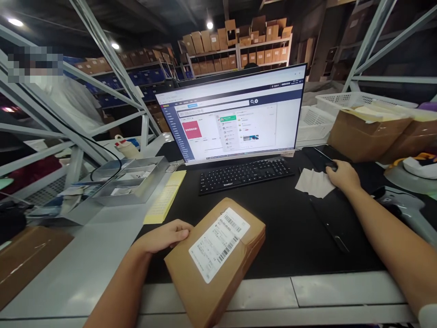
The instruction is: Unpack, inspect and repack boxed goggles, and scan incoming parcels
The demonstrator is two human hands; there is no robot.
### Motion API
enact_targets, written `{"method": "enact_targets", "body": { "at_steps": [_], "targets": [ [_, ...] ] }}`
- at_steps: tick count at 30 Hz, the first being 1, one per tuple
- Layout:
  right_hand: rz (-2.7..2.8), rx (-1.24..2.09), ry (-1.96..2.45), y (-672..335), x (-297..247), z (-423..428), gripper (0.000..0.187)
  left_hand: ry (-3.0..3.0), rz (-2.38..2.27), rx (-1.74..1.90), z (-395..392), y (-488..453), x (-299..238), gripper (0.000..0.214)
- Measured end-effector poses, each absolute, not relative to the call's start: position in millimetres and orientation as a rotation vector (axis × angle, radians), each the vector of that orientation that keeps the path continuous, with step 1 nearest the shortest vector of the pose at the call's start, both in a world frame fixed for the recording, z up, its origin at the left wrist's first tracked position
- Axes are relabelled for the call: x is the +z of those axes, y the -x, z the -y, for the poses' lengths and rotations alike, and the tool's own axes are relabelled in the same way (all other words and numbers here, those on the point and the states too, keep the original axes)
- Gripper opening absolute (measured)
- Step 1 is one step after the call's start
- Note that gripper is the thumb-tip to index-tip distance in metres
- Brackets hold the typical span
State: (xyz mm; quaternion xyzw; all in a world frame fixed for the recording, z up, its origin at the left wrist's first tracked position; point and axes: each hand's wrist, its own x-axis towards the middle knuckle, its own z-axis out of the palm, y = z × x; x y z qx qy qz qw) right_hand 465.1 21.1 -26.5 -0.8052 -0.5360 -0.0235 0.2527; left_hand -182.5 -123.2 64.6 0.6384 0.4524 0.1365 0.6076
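Over the near edge of the desk [324, 291], left of centre, a cardboard box [229, 263] is held tilted by the left grip [170, 235]. Status: the box appears closed, and a printed label [218, 246] with barcodes is already fixed flat on its upward face. Handling is judged to be under way, since the box has not been set down out of hand; what is left cannot be told. On the monitor [262, 123], at the far side, a page overlaid by a smaller window is displayed; its text is too small to be read.

Position: the box is pinched at its left edge, with the thumb laid on top and the other fingers mostly hidden. Its bulk is placed to the right of the left grip and extended toward the near side. Whether its underside is supported by the desk cannot be told. By the right grip [345, 176], well apart from the box, a dark mouse [332, 166] is clasped, right of the keyboard [246, 175].
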Motion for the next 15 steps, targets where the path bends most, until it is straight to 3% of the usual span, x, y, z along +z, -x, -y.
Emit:
{"method": "enact_targets", "body": {
  "at_steps": [9, 15],
  "targets": [
    [1.421, -0.073, 2.200, -461.9, -23.3, -17.0, 0.054, -1.366, -0.969, 0.264, 125.5, 177.4, 59.2, 0.083],
    [1.427, -0.071, 2.228, -463.0, -25.0, -18.3, 0.055, -1.244, -0.997, 0.443, 130.0, 162.3, 46.1, 0.075]
  ]
}}
